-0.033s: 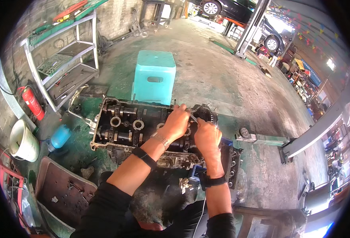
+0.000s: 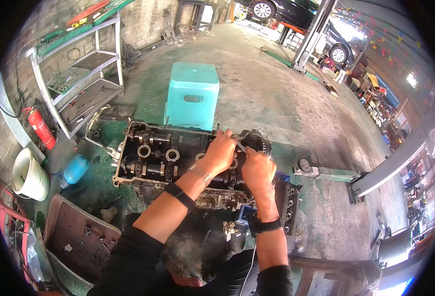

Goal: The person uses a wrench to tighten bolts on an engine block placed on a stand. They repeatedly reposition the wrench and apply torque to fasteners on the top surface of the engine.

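Note:
An engine cylinder head (image 2: 151, 170) with exposed camshafts lies in front of me, its open top facing up. Over its right part, my right hand (image 2: 258, 170) is closed round a slim metal tool with a bar-like handle (image 2: 240, 146). Close by on the left, my left hand (image 2: 220, 154) has its fingers curled at the tool's other end, against the far edge of the head. Those fingertips and whatever they grip are hidden. A toothed timing wheel or chain (image 2: 264, 145) shows just beyond my right hand.
A turquoise stool (image 2: 193, 93) stands behind the engine. At left are a metal shelf rack (image 2: 79, 74), a red extinguisher (image 2: 41, 129), a white bucket (image 2: 30, 175), a blue bottle (image 2: 76, 169) and a brown bin (image 2: 79, 237). A lift arm (image 2: 333, 173) lies at right.

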`<act>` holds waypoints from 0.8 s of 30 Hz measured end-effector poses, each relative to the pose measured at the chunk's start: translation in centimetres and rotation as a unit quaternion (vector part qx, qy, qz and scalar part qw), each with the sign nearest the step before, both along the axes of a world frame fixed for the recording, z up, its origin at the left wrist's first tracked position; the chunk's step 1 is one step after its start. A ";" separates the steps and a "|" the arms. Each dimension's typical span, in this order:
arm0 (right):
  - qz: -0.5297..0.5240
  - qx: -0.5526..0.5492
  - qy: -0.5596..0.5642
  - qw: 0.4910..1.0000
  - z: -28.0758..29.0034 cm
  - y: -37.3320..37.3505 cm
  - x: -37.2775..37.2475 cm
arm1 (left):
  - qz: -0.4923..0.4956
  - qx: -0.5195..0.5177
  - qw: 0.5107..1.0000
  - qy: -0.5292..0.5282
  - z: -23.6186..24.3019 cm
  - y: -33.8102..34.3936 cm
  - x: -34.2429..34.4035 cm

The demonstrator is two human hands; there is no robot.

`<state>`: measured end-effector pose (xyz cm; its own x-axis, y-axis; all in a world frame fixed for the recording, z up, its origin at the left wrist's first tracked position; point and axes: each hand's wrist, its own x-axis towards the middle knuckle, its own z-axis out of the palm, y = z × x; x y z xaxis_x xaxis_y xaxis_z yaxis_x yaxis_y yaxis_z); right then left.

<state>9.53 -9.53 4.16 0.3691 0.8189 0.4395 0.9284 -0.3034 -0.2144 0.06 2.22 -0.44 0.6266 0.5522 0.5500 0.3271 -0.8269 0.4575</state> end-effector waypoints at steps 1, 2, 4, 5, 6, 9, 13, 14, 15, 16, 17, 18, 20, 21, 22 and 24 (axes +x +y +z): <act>-0.003 -0.004 -0.005 1.000 0.0 0.0 0.0 | 0.003 0.006 1.000 -0.003 0.0 0.0 0.0; -0.004 -0.004 -0.004 1.000 0.0 0.0 0.0 | 0.003 0.010 1.000 -0.005 0.1 0.0 0.0; -0.008 -0.008 -0.007 1.000 0.0 0.0 -0.1 | 0.003 0.009 1.000 -0.003 0.2 -0.1 -0.1; -0.011 -0.010 -0.010 1.000 0.0 0.0 -0.2 | 0.003 0.006 1.000 0.002 0.3 -0.1 -0.1; -0.017 -0.016 -0.007 1.000 0.1 0.0 -0.2 | 0.002 0.001 1.000 0.007 0.4 -0.2 -0.2; -0.015 -0.020 -0.012 1.000 0.0 0.0 -0.3 | 0.002 -0.014 1.000 0.011 0.7 -0.4 -0.3; -0.012 -0.001 -0.029 0.999 -0.4 0.1 -0.1 | 0.007 -0.010 1.000 0.000 0.8 -0.5 -0.3; -0.003 0.016 -0.039 0.999 -0.5 0.2 0.0 | 0.008 -0.008 1.000 -0.001 0.8 -0.4 -0.2; 0.008 0.032 -0.049 0.998 -0.6 0.2 0.1 | 0.009 -0.009 1.000 -0.001 0.8 -0.4 -0.1; 0.004 0.015 -0.054 0.998 -0.7 0.2 0.2 | 0.013 -0.004 1.000 -0.004 0.7 -0.4 -0.2; -0.003 0.001 -0.045 0.999 -0.7 0.2 0.2 | 0.017 -0.018 1.000 -0.004 0.7 -0.4 -0.1; -0.011 -0.013 -0.037 0.999 -0.7 0.2 0.3 | 0.012 -0.030 0.999 0.000 0.7 -0.3 -0.2; -0.019 -0.024 -0.030 0.999 -0.6 0.2 0.4 | 0.013 -0.027 1.000 0.001 0.7 -0.3 -0.4; -0.020 -0.033 -0.031 0.999 -0.6 0.2 0.5 | 0.020 -0.009 1.000 -0.001 0.7 -0.5 -0.5; -0.018 -0.035 -0.031 0.999 -0.6 0.3 0.6 | 0.028 0.012 1.000 -0.002 0.8 -0.6 -0.7; -0.020 -0.042 -0.031 0.998 -0.6 0.4 0.7 | 0.018 -0.012 1.000 -0.017 1.2 -1.1 -0.9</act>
